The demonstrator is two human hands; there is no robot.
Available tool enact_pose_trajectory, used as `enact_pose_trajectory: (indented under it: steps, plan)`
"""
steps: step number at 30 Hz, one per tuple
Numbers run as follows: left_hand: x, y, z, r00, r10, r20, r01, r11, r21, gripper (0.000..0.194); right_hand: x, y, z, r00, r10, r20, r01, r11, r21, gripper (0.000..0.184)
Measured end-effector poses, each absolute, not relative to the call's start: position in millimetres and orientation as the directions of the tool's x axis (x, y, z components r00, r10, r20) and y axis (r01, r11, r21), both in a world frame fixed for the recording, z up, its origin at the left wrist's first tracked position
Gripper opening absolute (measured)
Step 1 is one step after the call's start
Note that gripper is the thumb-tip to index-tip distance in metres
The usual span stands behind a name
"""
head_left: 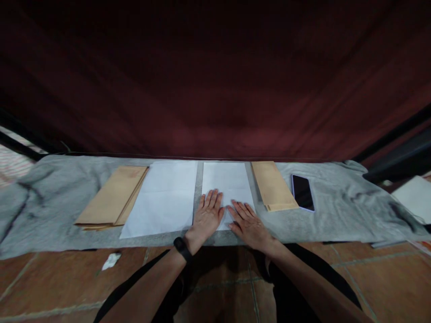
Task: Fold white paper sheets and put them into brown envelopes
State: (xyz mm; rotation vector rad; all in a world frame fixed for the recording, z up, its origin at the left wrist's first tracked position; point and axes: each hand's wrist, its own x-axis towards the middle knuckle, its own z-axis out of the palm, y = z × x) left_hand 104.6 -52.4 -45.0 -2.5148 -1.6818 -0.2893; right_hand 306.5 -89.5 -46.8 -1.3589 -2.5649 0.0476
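Note:
A sheet of white paper (225, 177) lies flat in front of me on the grey cloth. My left hand (208, 215) rests on its left side, palm down with fingers stretched out. On its lower right part lies my right hand (249, 223), also flat, fingers slightly spread. Neither hand grips anything. Left of it is a larger pile of white paper (164, 197). Brown envelopes (112, 195) are stacked at the far left, and a smaller set of brown envelopes (272, 186) sits just right of the sheet.
The grey cloth (340, 197) covers a long, narrow surface. A phone (303, 192) with a dark screen lies right of the envelopes. A dark red curtain-like sheet (215, 89) rises behind. On the tiled floor (67, 278) lies a crumpled white scrap (111, 260).

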Motion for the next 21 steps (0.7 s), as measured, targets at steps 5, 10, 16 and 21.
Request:
enact_pose_trajectory:
  steps: [5, 10, 16, 21]
  plan:
    - [107.3, -51.9, -45.5, 0.393, 0.899, 0.191, 0.914, -0.406, 0.029, 0.054, 313.8, -86.5, -55.3, -0.511, 0.840, 0.181, 0.830, 0.537, -0.152, 0.055]
    - [110.0, -54.9, -42.3, 0.436, 0.880, 0.187, 0.889, -0.454, 0.064, 0.051, 315.8, -86.5, -57.7, -0.496, 0.855, 0.153, 0.843, 0.516, -0.151, 0.057]
    - [111.1, -62.9, -36.8, 0.558, 0.817, 0.144, 0.827, -0.561, -0.021, 0.047, 314.8, -86.1, -54.0, -0.513, 0.848, 0.138, 0.839, 0.528, -0.131, 0.055]
    - [106.2, -73.9, -33.9, 0.538, 0.828, 0.161, 0.839, -0.544, -0.005, 0.045, 321.2, -87.3, -54.1, -0.524, 0.845, 0.105, 0.836, 0.534, -0.123, 0.055]
